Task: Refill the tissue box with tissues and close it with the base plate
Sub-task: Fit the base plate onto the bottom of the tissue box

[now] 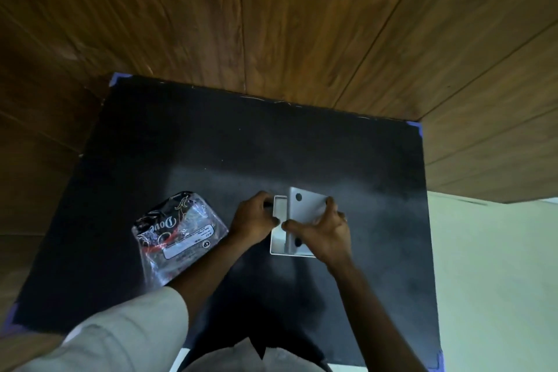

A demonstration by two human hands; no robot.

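A white tissue box (279, 237) lies on the black mat (211, 145), its open underside facing up. My left hand (255, 222) holds its left edge. Tilted up over the box's right part is the white base plate (306, 205), which has round holes near its corners, and my right hand (321, 235) grips it from the near side with fingers spread along its edge. To the left lies a pack of tissues (178, 234) in clear plastic wrap with dark print, apart from both hands.
The mat is taped at its corners with blue tape (419, 127) onto a wooden surface (271, 24). A pale floor (495, 281) shows at the right. My light sleeve (120, 332) covers the left forearm at the bottom left.
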